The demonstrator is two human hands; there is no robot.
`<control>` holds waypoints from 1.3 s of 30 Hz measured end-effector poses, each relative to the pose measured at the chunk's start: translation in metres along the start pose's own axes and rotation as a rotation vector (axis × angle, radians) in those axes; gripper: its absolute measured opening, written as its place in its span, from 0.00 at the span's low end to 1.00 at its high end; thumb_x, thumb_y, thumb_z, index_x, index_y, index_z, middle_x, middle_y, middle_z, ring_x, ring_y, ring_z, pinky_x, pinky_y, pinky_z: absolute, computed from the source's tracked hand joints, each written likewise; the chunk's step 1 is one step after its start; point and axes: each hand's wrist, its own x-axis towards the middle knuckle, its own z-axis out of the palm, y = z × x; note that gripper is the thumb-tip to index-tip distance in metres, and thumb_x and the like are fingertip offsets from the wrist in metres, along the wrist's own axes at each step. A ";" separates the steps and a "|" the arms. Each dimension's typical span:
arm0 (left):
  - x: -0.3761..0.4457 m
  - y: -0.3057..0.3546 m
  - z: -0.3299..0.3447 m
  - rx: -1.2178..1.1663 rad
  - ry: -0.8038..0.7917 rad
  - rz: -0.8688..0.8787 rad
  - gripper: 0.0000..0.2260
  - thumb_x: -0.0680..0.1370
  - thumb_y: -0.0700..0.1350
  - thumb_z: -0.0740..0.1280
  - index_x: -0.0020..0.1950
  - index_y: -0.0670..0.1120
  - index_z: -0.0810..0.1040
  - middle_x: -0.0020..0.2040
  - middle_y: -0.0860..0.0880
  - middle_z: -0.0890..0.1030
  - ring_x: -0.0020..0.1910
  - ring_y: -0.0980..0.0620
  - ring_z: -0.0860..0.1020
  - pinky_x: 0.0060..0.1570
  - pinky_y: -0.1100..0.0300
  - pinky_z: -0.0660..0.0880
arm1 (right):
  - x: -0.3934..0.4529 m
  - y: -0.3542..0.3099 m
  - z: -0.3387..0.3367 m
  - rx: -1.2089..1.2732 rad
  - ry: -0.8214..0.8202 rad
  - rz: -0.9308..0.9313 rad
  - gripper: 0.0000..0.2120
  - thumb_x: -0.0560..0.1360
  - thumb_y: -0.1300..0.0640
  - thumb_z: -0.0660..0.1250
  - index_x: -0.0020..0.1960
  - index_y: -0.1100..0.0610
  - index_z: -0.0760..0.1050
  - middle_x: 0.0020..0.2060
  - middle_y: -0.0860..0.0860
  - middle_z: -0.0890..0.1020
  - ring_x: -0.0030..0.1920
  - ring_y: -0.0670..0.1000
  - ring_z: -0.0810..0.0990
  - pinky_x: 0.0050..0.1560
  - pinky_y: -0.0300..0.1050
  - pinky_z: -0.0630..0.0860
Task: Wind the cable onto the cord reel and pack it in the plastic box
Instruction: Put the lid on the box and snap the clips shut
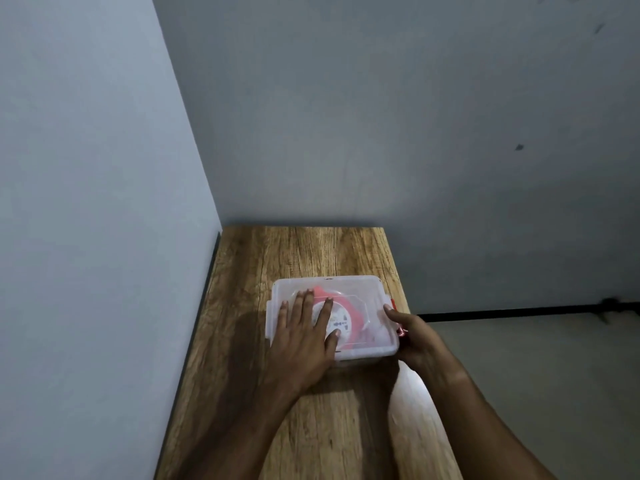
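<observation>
while the plastic box (363,296) sits on the wooden surface (304,251) with its translucent lid on, the left hand (304,344) lies flat on top of that lid, at about 8 o'clock from the box's middle. its fingers (323,315) are straight and a little spread, palm down, touching the lid and curled round nothing. through the cloudy plastic the cord reel (341,322) shows as a red ring around a white round face, partly under those fingers; whether cable is wound on it cannot be told from here.

the right hand (414,342) is at the box's 3 o'clock side. its fingers bend against the right wall, one fingertip reaching up onto the lid's edge, and they sit right at a red latch (401,330) on that side. whether they pinch the latch or only press it is too blurred to tell. a second bit of red (392,301) shows just past it on the same side.

the surface stands in a corner, grey walls (381,116) at 12 and 9 o'clock.
</observation>
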 end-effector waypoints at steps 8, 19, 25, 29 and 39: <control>-0.001 -0.001 0.003 0.021 0.029 0.011 0.29 0.82 0.61 0.57 0.80 0.50 0.66 0.80 0.40 0.66 0.79 0.40 0.65 0.77 0.40 0.56 | -0.014 0.006 0.014 -0.698 0.406 -0.597 0.17 0.71 0.54 0.79 0.56 0.61 0.85 0.45 0.54 0.88 0.40 0.47 0.84 0.41 0.47 0.84; 0.000 0.000 0.003 -0.008 0.006 0.005 0.32 0.82 0.61 0.52 0.81 0.44 0.64 0.80 0.40 0.64 0.80 0.41 0.63 0.77 0.38 0.61 | -0.017 0.016 0.028 -1.104 0.688 -0.789 0.09 0.73 0.50 0.76 0.46 0.55 0.88 0.33 0.49 0.86 0.28 0.46 0.79 0.34 0.39 0.80; -0.001 0.000 0.002 -0.001 -0.002 0.006 0.31 0.83 0.61 0.53 0.80 0.44 0.65 0.80 0.40 0.65 0.80 0.40 0.63 0.77 0.38 0.61 | -0.020 0.025 0.029 -1.330 0.669 -0.899 0.10 0.77 0.51 0.72 0.53 0.57 0.84 0.41 0.50 0.85 0.38 0.48 0.82 0.39 0.40 0.79; -0.001 0.000 -0.002 0.001 -0.003 0.012 0.31 0.83 0.60 0.50 0.79 0.42 0.68 0.78 0.39 0.68 0.78 0.40 0.66 0.78 0.39 0.61 | -0.015 0.042 0.047 -1.525 0.517 -1.217 0.26 0.76 0.52 0.73 0.67 0.67 0.75 0.64 0.65 0.80 0.65 0.65 0.79 0.64 0.60 0.77; 0.002 -0.013 -0.023 -0.310 0.129 -0.234 0.27 0.81 0.55 0.64 0.78 0.44 0.67 0.76 0.44 0.72 0.74 0.45 0.72 0.72 0.50 0.71 | 0.007 0.059 0.050 -1.778 0.215 -1.112 0.33 0.86 0.43 0.43 0.75 0.67 0.66 0.73 0.66 0.69 0.74 0.64 0.69 0.72 0.65 0.66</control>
